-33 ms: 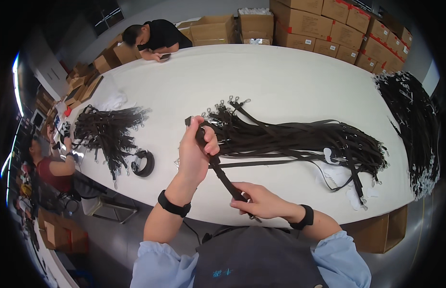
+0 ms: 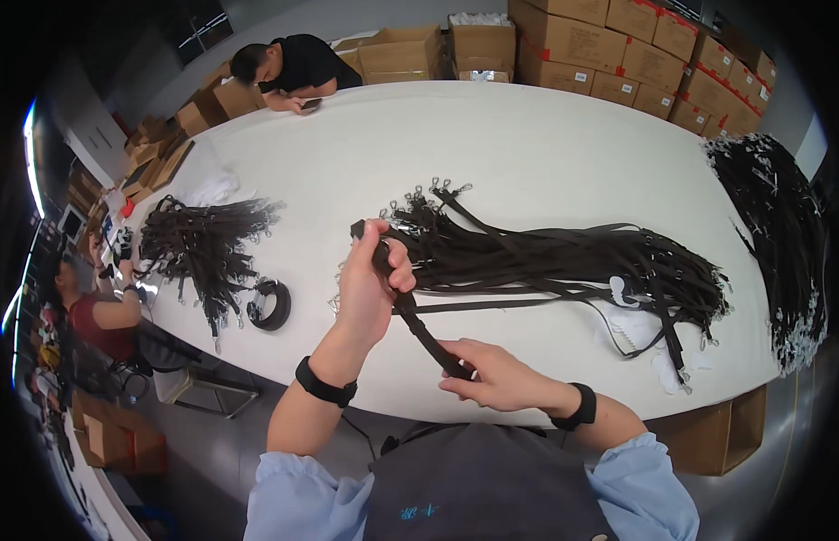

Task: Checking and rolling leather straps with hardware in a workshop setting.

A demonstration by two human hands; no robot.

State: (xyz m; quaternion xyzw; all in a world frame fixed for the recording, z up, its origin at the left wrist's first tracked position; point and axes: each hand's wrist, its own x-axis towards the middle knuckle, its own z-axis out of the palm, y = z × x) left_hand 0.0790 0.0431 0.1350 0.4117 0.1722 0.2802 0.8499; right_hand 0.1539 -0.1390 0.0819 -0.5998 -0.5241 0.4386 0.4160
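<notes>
A folded black strap [image 2: 427, 341] runs between my two hands, slanting down to the right over the near part of the table. My left hand [image 2: 373, 284] is closed round its upper part, and a short dark end sticks out above the fingers. Lower down, my right hand [image 2: 496, 374] pinches the strap between thumb and fingers. Just beyond my hands lies a long bundle of black straps [image 2: 546, 257] with metal clips at its ends. A coiled black strap [image 2: 270, 307] rests left of my left hand.
Another heap of clipped straps [image 2: 198, 243] lies on the white table [image 2: 564, 144] at left, and a big pile [image 2: 776, 243] at right. White scraps [image 2: 631, 329] sit by the middle bundle. One person [image 2: 293, 72] leans on the far edge; another [image 2: 108, 307] sits at left. Cartons [image 2: 573, 45] stand behind.
My right hand has shifted very slightly up and to the right. The strap's tail that showed below it is now out of sight. My left hand has barely moved.
</notes>
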